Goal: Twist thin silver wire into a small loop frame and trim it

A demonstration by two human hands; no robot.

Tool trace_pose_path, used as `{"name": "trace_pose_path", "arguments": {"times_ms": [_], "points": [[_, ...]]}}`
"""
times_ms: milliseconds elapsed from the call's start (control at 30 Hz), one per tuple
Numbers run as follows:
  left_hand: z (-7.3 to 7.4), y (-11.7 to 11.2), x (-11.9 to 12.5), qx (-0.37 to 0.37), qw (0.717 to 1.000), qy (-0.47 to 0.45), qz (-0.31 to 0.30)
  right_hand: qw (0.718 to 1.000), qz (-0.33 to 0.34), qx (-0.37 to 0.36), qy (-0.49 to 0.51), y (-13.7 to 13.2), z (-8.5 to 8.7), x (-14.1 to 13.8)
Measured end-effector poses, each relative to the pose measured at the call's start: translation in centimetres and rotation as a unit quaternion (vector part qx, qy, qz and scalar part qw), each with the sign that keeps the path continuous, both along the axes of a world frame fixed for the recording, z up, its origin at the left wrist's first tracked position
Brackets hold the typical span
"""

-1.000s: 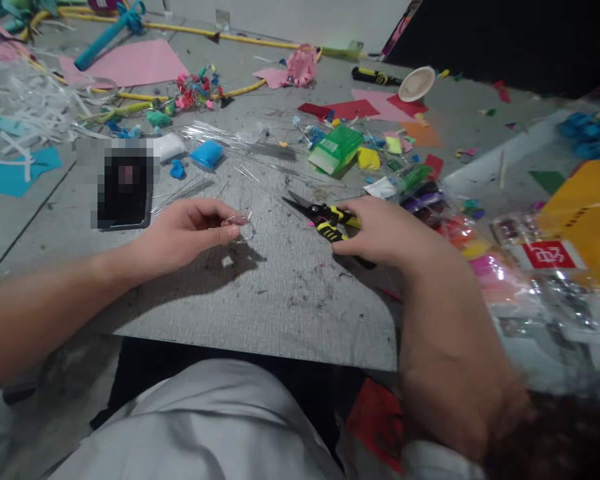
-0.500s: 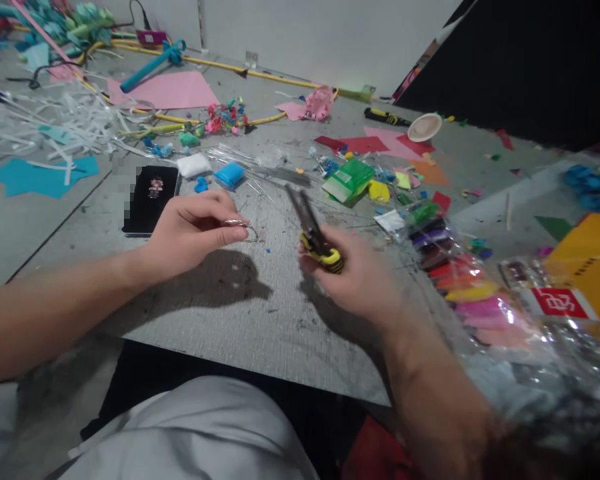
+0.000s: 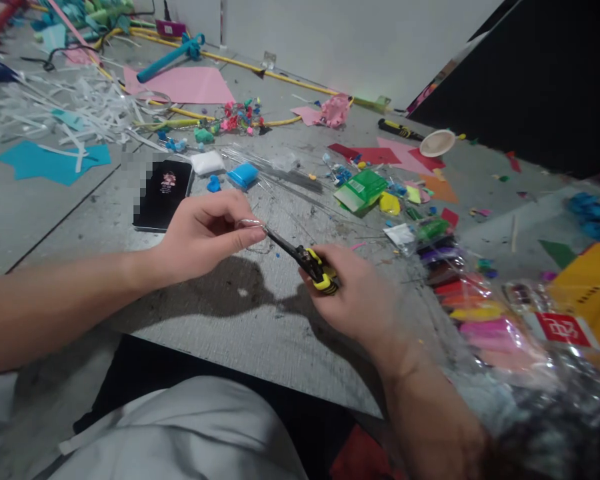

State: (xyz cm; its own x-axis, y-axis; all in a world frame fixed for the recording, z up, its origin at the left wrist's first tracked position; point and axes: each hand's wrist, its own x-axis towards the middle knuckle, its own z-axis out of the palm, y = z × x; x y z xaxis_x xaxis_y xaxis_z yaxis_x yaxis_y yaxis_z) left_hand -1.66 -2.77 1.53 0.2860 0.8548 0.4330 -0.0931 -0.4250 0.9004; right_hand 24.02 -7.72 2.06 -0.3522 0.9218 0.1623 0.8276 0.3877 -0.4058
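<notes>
My left hand (image 3: pixel 205 233) pinches a thin bent wire (image 3: pixel 253 225) between thumb and fingers, just above a grey board (image 3: pixel 260 320). My right hand (image 3: pixel 353 293) grips black pliers with yellow handles (image 3: pixel 305 259). The pliers' tip points up and left and meets the wire at my left fingertips. Both hands hover over the middle of the board.
A black phone (image 3: pixel 163 193) lies left of my hands. Behind them are a blue piece (image 3: pixel 243 175), a white packet (image 3: pixel 207 162), loose wires (image 3: pixel 280 173) and a green packet (image 3: pixel 361 189). Bags of coloured material (image 3: pixel 460 293) crowd the right. Paper scraps litter the floor beyond.
My right hand lifted the pliers off the board, turned them, and brought the tip to the wire in my left hand. The left hand stayed nearly still.
</notes>
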Motion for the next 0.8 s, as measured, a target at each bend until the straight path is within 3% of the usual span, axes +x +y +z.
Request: {"name": "trace_pose_path", "arguments": {"times_ms": [200, 533, 667, 800], "points": [[0.2, -0.1, 0.2, -0.037, 0.999, 0.018, 0.003, 1.000, -0.014, -0.001, 0.001, 0.0, 0.0, 0.0], [0.0, 0.0, 0.1, -0.074, 0.995, -0.025, -0.070, 0.999, -0.035, 0.020, -0.010, 0.1, 0.0, 0.2], [0.1, 0.2, -0.7, -0.121, 0.975, 0.013, -0.185, 0.999, -0.021, 0.048, 0.001, 0.1, 0.3, 0.2], [-0.1, -0.1, -0.8, -0.237, 0.916, -0.009, -0.325, 0.996, 0.022, 0.090, 0.006, 0.1, 0.3, 0.1]]}}
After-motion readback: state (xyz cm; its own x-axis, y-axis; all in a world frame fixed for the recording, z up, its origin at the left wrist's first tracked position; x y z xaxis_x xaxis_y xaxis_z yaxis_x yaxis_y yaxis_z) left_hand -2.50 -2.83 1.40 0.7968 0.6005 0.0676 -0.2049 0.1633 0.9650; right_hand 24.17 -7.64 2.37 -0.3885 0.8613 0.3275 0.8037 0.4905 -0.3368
